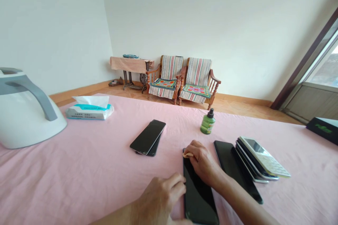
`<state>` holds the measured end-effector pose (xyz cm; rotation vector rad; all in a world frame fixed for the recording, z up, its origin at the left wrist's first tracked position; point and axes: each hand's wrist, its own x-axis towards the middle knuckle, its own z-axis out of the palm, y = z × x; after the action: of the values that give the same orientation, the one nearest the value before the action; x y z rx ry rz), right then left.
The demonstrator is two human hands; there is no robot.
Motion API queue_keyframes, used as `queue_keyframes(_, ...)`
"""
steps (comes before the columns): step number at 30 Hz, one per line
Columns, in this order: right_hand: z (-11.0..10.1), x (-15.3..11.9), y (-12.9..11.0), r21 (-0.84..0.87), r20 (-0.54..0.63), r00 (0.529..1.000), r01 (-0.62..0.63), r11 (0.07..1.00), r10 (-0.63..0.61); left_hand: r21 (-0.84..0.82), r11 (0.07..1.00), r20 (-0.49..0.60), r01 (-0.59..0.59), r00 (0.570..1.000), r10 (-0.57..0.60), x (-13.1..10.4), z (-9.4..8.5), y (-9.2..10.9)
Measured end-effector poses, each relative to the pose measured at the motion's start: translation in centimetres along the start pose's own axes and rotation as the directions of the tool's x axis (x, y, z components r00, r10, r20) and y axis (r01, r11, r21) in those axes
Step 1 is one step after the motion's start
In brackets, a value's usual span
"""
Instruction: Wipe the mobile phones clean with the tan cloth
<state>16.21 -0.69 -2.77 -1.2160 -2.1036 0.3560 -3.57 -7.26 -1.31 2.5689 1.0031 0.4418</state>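
A black smartphone (196, 193) lies face up on the pink cloth in front of me. My left hand (163, 195) holds it along its left edge, fingers curled, with the thumb low by its bottom end. Bunched under the closed fingers of my right hand (202, 160) is a small beige cloth (188, 155), pressed on the phone's upper end. Right of that hand lies another long black phone (235, 167). Beside it stands a stack of several devices, topped by a white keypad phone (264, 156). Two dark phones (149, 137) lie crossed, one on the other, farther left.
A green spray bottle (207, 122) stands beyond my right hand. On the left are a tissue pack (89, 112) and a large white-and-grey appliance (29, 112); a black box (323, 130) sits far right. Two wooden chairs (198, 77) stand behind the pink-covered table (92, 161).
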Motion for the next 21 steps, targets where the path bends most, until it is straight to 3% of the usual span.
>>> queue_keyframes(21,-0.3,0.8,-0.1,0.027,0.022,0.998,0.056,0.998,-0.056,-0.006,1.000,-0.006,0.008,1.000,-0.008,0.1,-0.3,0.1)
